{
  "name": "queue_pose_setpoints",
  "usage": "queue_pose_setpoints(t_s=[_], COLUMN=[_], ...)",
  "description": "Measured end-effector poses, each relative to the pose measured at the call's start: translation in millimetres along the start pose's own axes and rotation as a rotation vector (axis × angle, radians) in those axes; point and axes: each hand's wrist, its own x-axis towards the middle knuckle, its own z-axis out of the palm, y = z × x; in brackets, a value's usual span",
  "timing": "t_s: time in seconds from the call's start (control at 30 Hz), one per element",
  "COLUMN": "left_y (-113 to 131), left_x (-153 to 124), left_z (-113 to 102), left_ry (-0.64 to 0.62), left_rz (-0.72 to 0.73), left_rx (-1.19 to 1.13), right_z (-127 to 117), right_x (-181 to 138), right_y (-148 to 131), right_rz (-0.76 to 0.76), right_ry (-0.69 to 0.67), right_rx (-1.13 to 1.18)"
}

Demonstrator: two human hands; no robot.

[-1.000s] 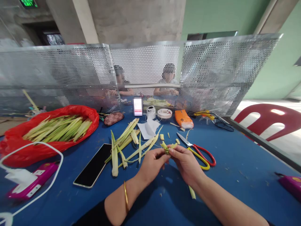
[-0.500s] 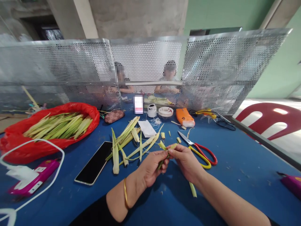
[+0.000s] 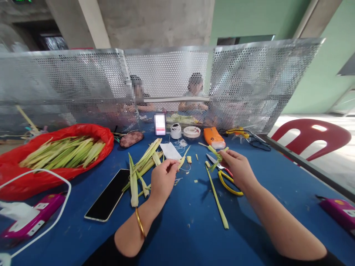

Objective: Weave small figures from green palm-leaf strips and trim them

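While the right hand (image 3: 237, 168) hovers over the scissors (image 3: 229, 183), its grip clamped on a folded green leaf piece (image 3: 215, 154), the left hand (image 3: 163, 178) pinches a pale leaf strip (image 3: 182, 161) mid-surface (image 3: 180, 221), just right of the loose leaves (image 3: 144, 162).

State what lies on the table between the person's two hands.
In the head view, small cut leaf bits and the upper end of a long green leaf strip lie between the left hand and the right hand, which holds a leaf piece.
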Motion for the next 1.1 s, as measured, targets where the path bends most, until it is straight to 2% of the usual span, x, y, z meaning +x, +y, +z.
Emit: queue_pose_setpoints(t_s=[0.03, 0.07, 0.13, 0.2, 0.27, 0.3, 0.4, 0.5, 0.53, 0.6, 0.67, 0.8, 0.87, 0.93, 1.03, 1.1], left_y=[1, 1, 3, 5, 6, 6, 4, 5, 7, 15, 28, 55, 60, 57, 40, 29], left_x=[-5, -12, -31, -48, -59, -60, -56, -52, -52, -53, -54, -41, -27, -13, -3, -3], left_z=[2, 6, 20, 36, 50, 55, 60, 51, 47, 36, 23, 0, -8, -11, -5, 4], left_ry=[-0.032, -0.113, -0.39, -0.551, -0.613, -0.606, -0.601, -0.56, -0.534, -0.472, -0.401, -0.146, -0.061, -0.048, -0.075, -0.115], left_rz=[0.079, 0.173, 0.398, 0.674, 0.928, 0.996, 1.116, 1.159, 1.134, 0.986, 0.71, 0.128, -0.072, -0.225, -0.383, -0.407], left_rx=[0.096, 0.172, 0.277, 0.38, 0.501, 0.552, 0.651, 0.636, 0.584, 0.386, 0.08, -0.629, -0.885, -1.012, -1.009, -0.927], right_z=[-2, -4, -5, -5, -6, -7, -9, -10, -10, -8, -5, 3, 5, 6, 11, 19], right_x=[3, 6, 9, 11, 14, 15, 18, 18, 18, 15, 11, 4, 2, 0, -10, -25], right_y=[2, 5, 12, 20, 27, 30, 37, 40, 40, 38, 36, 32, 31, 28, 17, 8], right_rz=[0.004, 0.007, 0.013, 0.016, 0.021, 0.028, 0.056, 0.062, 0.055, 0.034, 0.009, -0.052, -0.089, -0.144, -0.362, -0.431], right_ry=[0.002, 0.002, 0.006, 0.021, 0.04, 0.047, 0.047, 0.037, 0.032, 0.013, -0.024, -0.112, -0.121, -0.074, -0.004, -0.11], right_rx=[-0.019, -0.039, -0.079, -0.11, -0.126, -0.131, -0.144, -0.169, -0.183, -0.216, -0.249, -0.313, -0.358, -0.409, -0.559, -0.606])
